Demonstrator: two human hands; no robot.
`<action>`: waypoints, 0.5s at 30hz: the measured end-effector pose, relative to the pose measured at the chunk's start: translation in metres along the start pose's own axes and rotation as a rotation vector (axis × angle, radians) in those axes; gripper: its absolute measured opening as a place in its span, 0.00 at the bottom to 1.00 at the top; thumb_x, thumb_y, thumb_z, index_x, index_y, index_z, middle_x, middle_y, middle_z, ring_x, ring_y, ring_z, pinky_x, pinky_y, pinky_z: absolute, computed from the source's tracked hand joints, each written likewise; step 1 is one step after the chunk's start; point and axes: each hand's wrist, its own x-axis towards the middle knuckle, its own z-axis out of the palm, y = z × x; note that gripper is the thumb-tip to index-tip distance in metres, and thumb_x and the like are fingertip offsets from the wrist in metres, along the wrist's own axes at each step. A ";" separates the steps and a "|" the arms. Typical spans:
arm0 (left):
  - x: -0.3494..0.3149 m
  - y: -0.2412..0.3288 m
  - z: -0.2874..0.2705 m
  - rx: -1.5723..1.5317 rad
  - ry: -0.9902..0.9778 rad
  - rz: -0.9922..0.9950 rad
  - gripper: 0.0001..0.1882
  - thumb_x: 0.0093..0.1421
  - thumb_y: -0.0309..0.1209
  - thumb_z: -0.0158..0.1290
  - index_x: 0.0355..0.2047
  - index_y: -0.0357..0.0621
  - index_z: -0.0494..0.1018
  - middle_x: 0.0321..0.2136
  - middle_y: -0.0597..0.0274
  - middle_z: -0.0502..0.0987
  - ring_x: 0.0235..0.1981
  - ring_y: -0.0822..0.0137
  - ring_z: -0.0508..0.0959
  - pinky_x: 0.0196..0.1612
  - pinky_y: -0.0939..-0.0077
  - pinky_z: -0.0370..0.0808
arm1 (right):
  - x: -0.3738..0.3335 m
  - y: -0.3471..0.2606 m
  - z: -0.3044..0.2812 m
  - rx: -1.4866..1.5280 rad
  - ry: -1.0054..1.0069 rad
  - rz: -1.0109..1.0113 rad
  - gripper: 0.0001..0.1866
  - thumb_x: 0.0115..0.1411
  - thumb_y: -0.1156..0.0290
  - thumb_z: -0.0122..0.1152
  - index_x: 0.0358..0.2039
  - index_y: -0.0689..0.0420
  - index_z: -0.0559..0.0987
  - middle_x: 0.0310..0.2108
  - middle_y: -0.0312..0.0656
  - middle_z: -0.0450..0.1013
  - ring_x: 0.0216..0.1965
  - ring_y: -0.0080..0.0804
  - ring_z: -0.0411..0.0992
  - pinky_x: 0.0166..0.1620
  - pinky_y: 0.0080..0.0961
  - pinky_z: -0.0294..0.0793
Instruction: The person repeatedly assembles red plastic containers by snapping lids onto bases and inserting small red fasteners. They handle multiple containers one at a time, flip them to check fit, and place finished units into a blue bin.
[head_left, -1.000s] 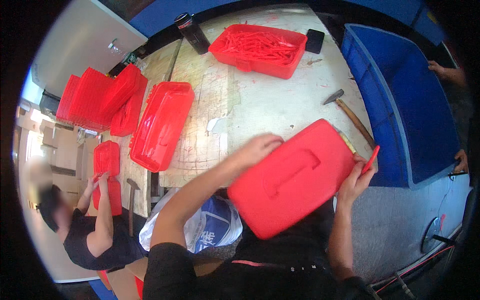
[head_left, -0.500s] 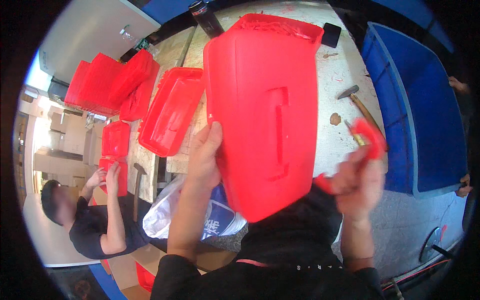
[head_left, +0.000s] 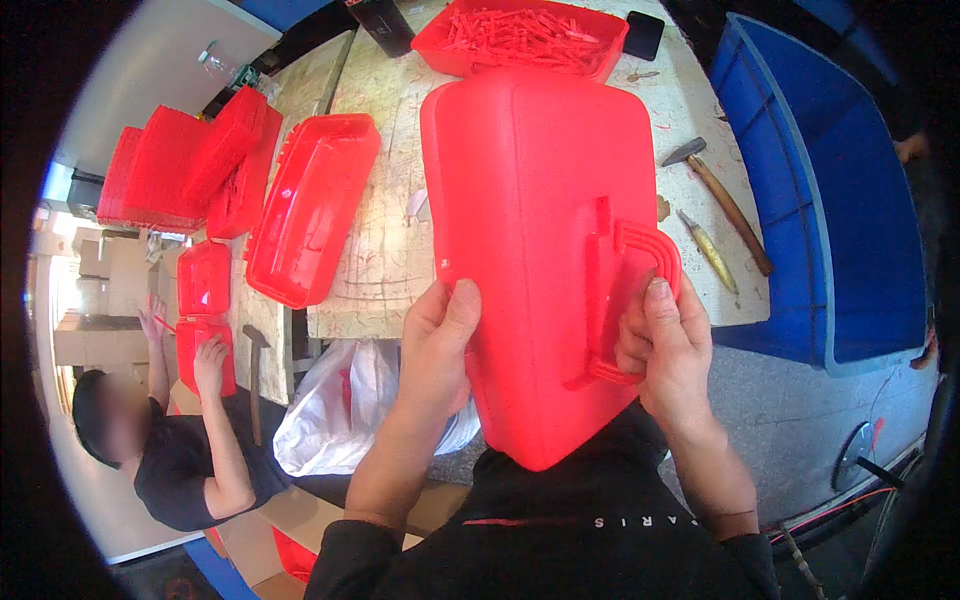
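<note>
A large red plastic case half point(head_left: 520, 230) is held up in front of me, its outer face toward me and one corner pointing down. My left hand point(head_left: 435, 345) grips its left edge, thumb on the outer face. My right hand point(head_left: 670, 345) is closed around a red plastic handle point(head_left: 655, 250). One end of the handle meets the case beside a long recess in its face; whether it is seated there I cannot tell. To the left, an open red case half point(head_left: 315, 210) lies on the worktable point(head_left: 380, 240).
Right of the case lie a hammer point(head_left: 725, 195) and a yellow-handled knife point(head_left: 710, 252). Beyond are a red bin of handles point(head_left: 520, 40) and a black phone point(head_left: 643, 36). A blue crate point(head_left: 830, 200) borders the right; at left, a co-worker point(head_left: 215, 440) handles red parts beside stacked red cases point(head_left: 190, 165).
My right hand has moved left with the handle and brought it against the case face. The case has tipped, uncovering the bin behind it. The co-worker's hands have moved apart.
</note>
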 end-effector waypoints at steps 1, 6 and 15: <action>-0.001 -0.001 0.003 0.024 -0.015 0.004 0.22 0.73 0.42 0.45 0.55 0.33 0.70 0.50 0.53 0.78 0.48 0.65 0.80 0.52 0.67 0.78 | 0.000 -0.001 0.000 -0.013 0.031 0.003 0.08 0.74 0.62 0.47 0.41 0.51 0.70 0.20 0.25 0.55 0.17 0.13 0.50 0.19 0.15 0.48; -0.003 0.007 0.001 0.123 -0.127 -0.013 0.23 0.73 0.40 0.46 0.58 0.32 0.67 0.53 0.55 0.76 0.51 0.67 0.77 0.55 0.69 0.74 | -0.001 -0.003 -0.004 0.096 0.115 0.029 0.09 0.74 0.62 0.47 0.39 0.52 0.70 0.20 0.25 0.57 0.17 0.12 0.51 0.19 0.15 0.50; -0.028 0.007 -0.017 0.367 -0.308 -0.103 0.24 0.70 0.39 0.51 0.59 0.34 0.67 0.49 0.61 0.76 0.49 0.71 0.74 0.55 0.71 0.70 | -0.008 -0.037 -0.008 -0.203 -0.338 0.100 0.09 0.71 0.64 0.53 0.38 0.57 0.70 0.22 0.27 0.64 0.20 0.11 0.58 0.22 0.13 0.57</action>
